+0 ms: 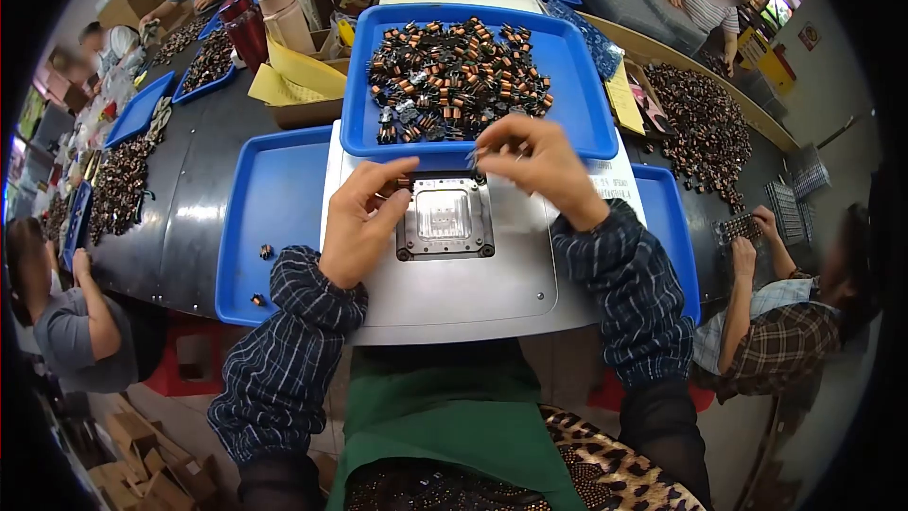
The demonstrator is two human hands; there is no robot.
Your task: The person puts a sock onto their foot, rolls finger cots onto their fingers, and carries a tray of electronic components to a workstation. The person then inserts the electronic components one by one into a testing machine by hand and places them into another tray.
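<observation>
My left hand [364,218] is at the left edge of a square metal fixture [443,213] set in a silver plate. Its thumb and fingers close toward each other around a small dark and copper-coloured part, mostly hidden. Over the fixture's upper right corner, my right hand [539,170] pinches a small copper coil with a dark base [476,163] between thumb and fingers. Just behind both hands, a blue tray [355,85] carries a heap of similar copper coils [454,76].
A blue tray [248,227] at left holds two loose coils; another blue tray [673,255] is at right. More coils [700,128] are heaped to the right. A yellow paper [298,76], a pink bottle [284,17] and a red bottle [244,30] stand left. Co-workers sit around.
</observation>
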